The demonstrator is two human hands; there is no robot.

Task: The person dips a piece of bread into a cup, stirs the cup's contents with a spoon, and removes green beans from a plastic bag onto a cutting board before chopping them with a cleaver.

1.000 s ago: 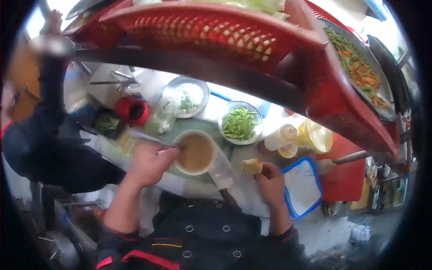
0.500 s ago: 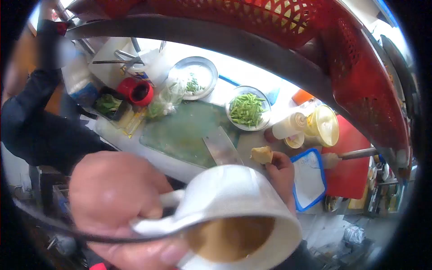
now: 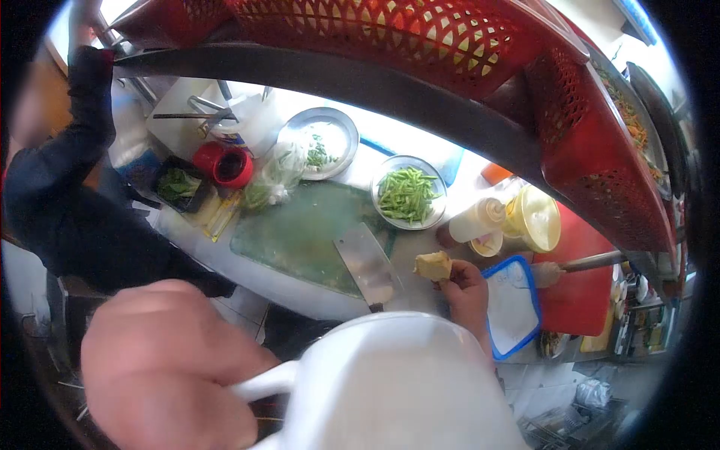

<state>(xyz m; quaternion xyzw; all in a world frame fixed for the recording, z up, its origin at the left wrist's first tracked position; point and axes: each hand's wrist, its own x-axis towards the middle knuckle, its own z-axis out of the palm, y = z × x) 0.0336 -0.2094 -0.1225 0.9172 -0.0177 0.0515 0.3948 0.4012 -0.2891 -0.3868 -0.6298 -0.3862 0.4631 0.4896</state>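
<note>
A white cup [image 3: 397, 382] fills the bottom middle, very near the camera, its inside hidden. My left hand [image 3: 169, 364] grips it by its handle. Between the fingertips of my right hand [image 3: 469, 292] is a pale yellowish piece of food [image 3: 433, 265], probably bread, with an uneven edge. To the left of it a cleaver [image 3: 367, 262] lies over the edge of the green cutting board [image 3: 300, 229]. A bowl of cut green vegetables [image 3: 407, 195] stands behind the cleaver.
Red baskets [image 3: 420, 37] hang over the counter. A co-worker's dark sleeve [image 3: 67, 172] is at the left. Right of my right hand are a blue-rimmed tray [image 3: 512, 307], a squeeze bottle [image 3: 478, 219], a yellow tub [image 3: 536, 217] and a red board [image 3: 581, 277].
The cup in my left hand has come up from over the board towards the camera and tilted, its drink now out of sight. My right hand still holds the food piece.
</note>
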